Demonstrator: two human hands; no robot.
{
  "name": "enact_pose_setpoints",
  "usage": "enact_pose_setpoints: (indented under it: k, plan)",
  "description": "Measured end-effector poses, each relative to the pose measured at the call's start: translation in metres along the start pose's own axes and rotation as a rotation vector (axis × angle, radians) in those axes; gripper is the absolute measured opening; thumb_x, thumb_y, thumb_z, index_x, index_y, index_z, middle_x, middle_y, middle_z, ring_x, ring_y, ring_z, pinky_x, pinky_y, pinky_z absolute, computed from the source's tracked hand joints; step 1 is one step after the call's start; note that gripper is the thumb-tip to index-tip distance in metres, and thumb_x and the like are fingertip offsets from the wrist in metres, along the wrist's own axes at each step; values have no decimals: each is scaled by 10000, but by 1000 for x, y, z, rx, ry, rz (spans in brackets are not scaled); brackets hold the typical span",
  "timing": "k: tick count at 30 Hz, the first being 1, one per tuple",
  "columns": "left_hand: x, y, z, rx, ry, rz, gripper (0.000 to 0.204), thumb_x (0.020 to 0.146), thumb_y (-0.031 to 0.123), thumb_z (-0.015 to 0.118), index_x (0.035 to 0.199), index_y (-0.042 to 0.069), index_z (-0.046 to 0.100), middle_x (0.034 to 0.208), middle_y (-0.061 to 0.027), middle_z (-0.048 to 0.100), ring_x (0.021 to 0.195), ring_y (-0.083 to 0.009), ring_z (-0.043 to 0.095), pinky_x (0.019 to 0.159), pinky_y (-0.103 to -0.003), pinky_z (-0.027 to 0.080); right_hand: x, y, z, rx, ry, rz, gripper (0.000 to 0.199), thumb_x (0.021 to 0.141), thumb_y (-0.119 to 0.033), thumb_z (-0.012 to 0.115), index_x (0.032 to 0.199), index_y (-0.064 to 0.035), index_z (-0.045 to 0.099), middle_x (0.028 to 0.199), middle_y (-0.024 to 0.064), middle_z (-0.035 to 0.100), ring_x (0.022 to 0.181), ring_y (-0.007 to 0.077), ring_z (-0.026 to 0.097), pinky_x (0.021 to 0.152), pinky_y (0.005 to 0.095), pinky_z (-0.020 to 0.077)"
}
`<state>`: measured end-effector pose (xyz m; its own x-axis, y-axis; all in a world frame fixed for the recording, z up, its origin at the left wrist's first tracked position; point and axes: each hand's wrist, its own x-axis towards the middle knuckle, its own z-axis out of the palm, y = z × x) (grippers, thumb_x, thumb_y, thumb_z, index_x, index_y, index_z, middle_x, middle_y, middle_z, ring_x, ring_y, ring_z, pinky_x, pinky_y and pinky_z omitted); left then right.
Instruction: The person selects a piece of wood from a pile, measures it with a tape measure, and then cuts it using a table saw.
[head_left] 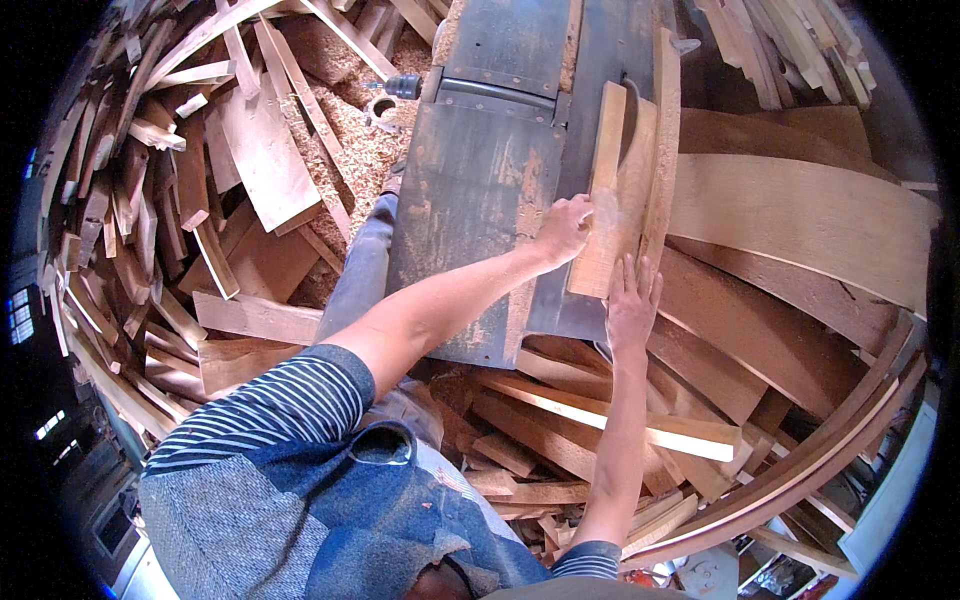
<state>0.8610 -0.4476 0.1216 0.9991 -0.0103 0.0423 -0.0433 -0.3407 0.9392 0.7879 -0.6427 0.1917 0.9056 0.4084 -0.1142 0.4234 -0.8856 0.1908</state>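
Observation:
A short pale wooden board [603,190] lies on the dark metal machine table [470,190], running away from me. My left hand [565,228] grips its left edge near the middle, fingers curled on the wood. My right hand [632,300] lies flat and spread just below the board's near end, fingers pointing at it, touching the wood beside it. A curved wooden piece [648,170] lies against the board's right side, next to an upright wooden fence strip [665,90].
Wide curved planks [800,210] are stacked to the right of the machine. Offcuts and slats [150,200] and sawdust [370,140] cover the floor on the left. Loose boards [600,415] lie below the table near my legs.

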Motion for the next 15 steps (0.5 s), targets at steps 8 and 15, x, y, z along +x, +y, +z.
enact_pose_setpoints:
  k: [8,15]
  plan:
    - [12,-6,1,51,-17,-17,299,866,9,653,1162,-17,678,1304,-142,658,1076,-372,640,907,-428,571,12,2,-2,17,-17,11,512,967,-147,532,1473,-73,539,1556,90,511,1509,300,373,1267,539,209]
    - [-2,11,-34,178,11,-18,223,865,119,689,1039,-17,657,1274,-134,668,1065,-383,638,915,-455,531,27,2,3,-81,-8,-5,494,995,-146,497,1483,-73,532,1557,82,511,1508,298,373,1270,535,199]
